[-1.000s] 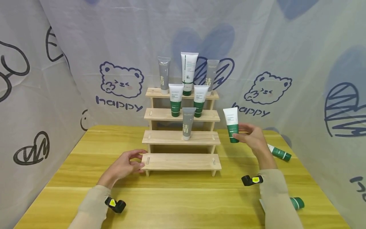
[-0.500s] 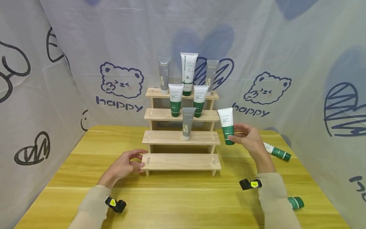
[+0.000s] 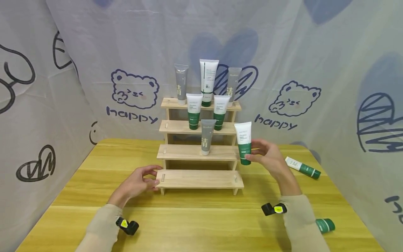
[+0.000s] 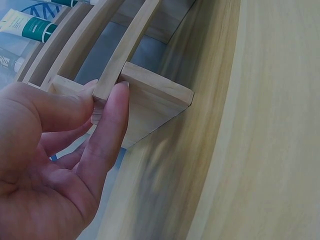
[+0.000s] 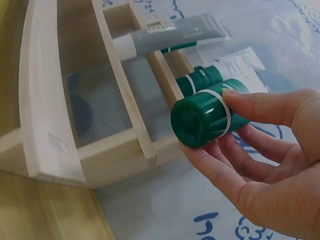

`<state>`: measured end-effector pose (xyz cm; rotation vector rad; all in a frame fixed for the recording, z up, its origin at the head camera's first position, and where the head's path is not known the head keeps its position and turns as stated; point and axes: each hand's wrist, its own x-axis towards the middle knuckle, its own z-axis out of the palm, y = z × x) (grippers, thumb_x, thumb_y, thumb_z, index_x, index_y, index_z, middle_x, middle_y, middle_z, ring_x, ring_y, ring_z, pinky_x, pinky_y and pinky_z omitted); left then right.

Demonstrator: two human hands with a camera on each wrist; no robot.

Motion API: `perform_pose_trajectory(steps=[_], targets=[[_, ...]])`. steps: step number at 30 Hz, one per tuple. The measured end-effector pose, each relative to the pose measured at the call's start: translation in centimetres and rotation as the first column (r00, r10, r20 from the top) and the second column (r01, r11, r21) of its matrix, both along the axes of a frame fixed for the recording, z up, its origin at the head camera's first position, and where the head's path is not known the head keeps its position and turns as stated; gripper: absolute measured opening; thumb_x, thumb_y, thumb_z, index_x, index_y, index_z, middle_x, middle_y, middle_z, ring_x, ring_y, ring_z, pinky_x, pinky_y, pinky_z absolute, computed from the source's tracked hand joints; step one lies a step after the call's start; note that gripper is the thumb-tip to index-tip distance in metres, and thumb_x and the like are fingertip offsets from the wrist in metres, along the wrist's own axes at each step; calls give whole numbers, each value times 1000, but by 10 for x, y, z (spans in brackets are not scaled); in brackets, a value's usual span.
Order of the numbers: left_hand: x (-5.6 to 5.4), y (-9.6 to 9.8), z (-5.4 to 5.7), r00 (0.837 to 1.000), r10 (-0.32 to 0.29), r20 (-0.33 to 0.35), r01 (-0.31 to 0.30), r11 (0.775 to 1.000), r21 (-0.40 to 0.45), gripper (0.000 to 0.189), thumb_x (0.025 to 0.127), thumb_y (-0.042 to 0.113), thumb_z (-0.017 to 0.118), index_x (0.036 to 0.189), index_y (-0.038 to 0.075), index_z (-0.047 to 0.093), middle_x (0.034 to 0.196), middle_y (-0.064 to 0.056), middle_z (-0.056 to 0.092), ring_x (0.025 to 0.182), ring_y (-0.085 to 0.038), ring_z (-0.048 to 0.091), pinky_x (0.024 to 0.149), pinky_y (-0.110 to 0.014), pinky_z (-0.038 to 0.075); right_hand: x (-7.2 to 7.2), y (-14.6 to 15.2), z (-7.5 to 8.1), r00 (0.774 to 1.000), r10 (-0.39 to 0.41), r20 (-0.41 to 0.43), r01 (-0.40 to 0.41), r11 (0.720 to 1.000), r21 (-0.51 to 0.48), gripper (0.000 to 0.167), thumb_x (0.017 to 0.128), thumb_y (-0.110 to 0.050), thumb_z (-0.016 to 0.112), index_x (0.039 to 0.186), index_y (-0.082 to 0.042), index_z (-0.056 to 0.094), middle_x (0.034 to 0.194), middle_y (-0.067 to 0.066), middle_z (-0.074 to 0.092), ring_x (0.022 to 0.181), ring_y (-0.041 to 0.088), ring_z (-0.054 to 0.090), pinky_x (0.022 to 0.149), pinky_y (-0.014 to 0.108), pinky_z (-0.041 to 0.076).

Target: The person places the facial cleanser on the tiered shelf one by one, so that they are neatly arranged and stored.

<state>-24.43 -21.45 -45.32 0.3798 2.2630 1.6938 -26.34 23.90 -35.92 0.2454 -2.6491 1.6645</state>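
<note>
A four-tier wooden display stand point(image 3: 198, 179) stands on the table. My left hand point(image 3: 137, 182) pinches the left end of its lowest shelf point(image 4: 125, 57) between thumb and fingers. Upright in my right hand point(image 3: 269, 157) is a white and green squeeze tube point(image 3: 243, 141), cap down, held near its green cap point(image 5: 192, 122). It hangs in the air by the right end of the second-lowest shelf. On that shelf stands a grey tube point(image 3: 207, 138). Two white and green tubes point(image 3: 193, 110) occupy the tier above. The top tier bears a tall white tube point(image 3: 207, 82) between two grey ones.
On the table at the right lies another white and green tube point(image 3: 303, 168). Nearer the front, a green-capped tube point(image 3: 325, 225) is partly hidden by the right sleeve point(image 3: 303, 220). A printed cloth point(image 3: 132, 42) hangs behind and along both sides.
My right hand has carried the white and green tube left and slightly down, closer to the stand's second-lowest shelf. My left hand has stayed at the lowest shelf.
</note>
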Motion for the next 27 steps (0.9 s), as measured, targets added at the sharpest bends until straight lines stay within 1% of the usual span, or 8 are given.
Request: perform_pose_trajectory(steps=[4, 7, 12, 19, 23, 27], targets=[[0, -1, 0, 1000, -6, 4, 5, 1000, 12, 54, 100, -3, 60, 151, -6, 42, 129, -30, 51, 96, -21, 70, 85, -33, 67, 4, -8, 1, 1000, 23, 8, -23, 1000, 1, 69, 88, -9, 79, 150, -4, 49, 143, 21, 59, 123, 36, 61, 105, 38, 54], [-1, -1, -1, 1000, -6, 6, 6, 1000, 17, 54, 99, -4, 60, 150, -7, 42, 129, -30, 50, 96, -20, 70, 85, -34, 67, 5, -16, 1, 999, 50, 10, -50, 999, 0, 67, 88, -10, 79, 149, -3, 50, 142, 20, 59, 123, 35, 62, 106, 42, 55], [-2, -2, -2, 1000, -7, 3, 7, 1000, 17, 54, 100, -3, 60, 151, -6, 42, 129, -30, 50, 95, -20, 70, 85, -34, 67, 6, -30, -1, 994, 112, 1, -112, 994, -17, 62, 87, -9, 79, 143, -2, 55, 139, 21, 61, 121, 34, 63, 101, 40, 58], [-2, -2, -3, 1000, -16, -4, 16, 1000, 22, 54, 100, -2, 61, 150, -6, 42, 129, -32, 51, 97, -21, 71, 85, -34, 67, 10, -51, -5, 984, 178, 1, -178, 982, -64, 60, 86, -7, 79, 141, -1, 55, 138, 22, 62, 118, 33, 64, 94, 36, 61], [-2, -2, -3, 1000, -13, -4, 13, 1000, 21, 54, 100, -1, 61, 150, -6, 42, 129, -31, 51, 97, -21, 71, 85, -33, 67, 10, -63, -8, 979, 202, -12, -202, 977, -74, 57, 85, -5, 80, 138, 0, 57, 134, 23, 63, 115, 33, 65, 95, 37, 62], [-2, -2, -3, 1000, -9, 1, 8, 1000, 23, 55, 99, -2, 61, 150, -6, 42, 129, -31, 51, 96, -21, 71, 85, -33, 67, 11, -75, -9, 975, 222, -21, -223, 972, -71, 56, 85, -3, 80, 137, 0, 58, 133, 23, 63, 114, 33, 67, 96, 41, 62]])
